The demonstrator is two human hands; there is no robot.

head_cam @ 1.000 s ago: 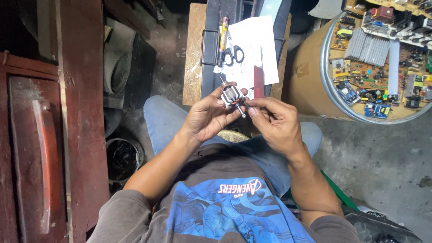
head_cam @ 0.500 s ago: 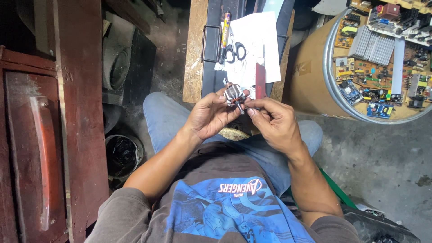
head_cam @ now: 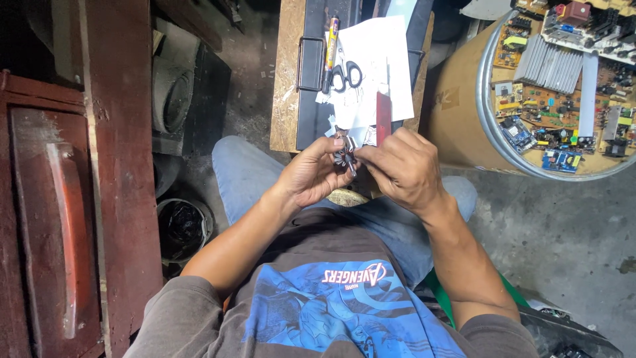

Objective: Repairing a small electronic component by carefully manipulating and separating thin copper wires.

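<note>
Both hands are brought together above the lap: the left hand (head_cam: 306, 178) is cupped with its fingers curled round a small motor rotor (head_cam: 346, 155), and the right hand (head_cam: 401, 169) is pinched narrow, its fingertips (head_cam: 362, 157) pressed against the same part from the other side. The rotor is thus held between the two hands, just short of the near edge of a dark case (head_cam: 311, 116). It is judged to be light yet stiff, a hard metal core with radial slots, wound with fine wire that is likely easy to nick; a hold on the outer steel stack or the shaft is judged safer than one on the windings, whose detail is too small to be made out. Just beyond the hands, white paper (head_cam: 374, 59) is spread on the case, thin and limp, with black-handled scissors (head_cam: 346, 74) and a yellow-barrelled pen (head_cam: 330, 50) laid on it and a flat dark red strip (head_cam: 383, 118) beside them. Under the case a rough chipboard panel (head_cam: 286, 79) is seen. Well to the right of the hands, a tan drum (head_cam: 464, 113) is topped with green circuit boards (head_cam: 563, 73) and ribbed grey heat sinks. To the left, worn red-painted wood (head_cam: 116, 166) is stood on bare concrete.
</note>
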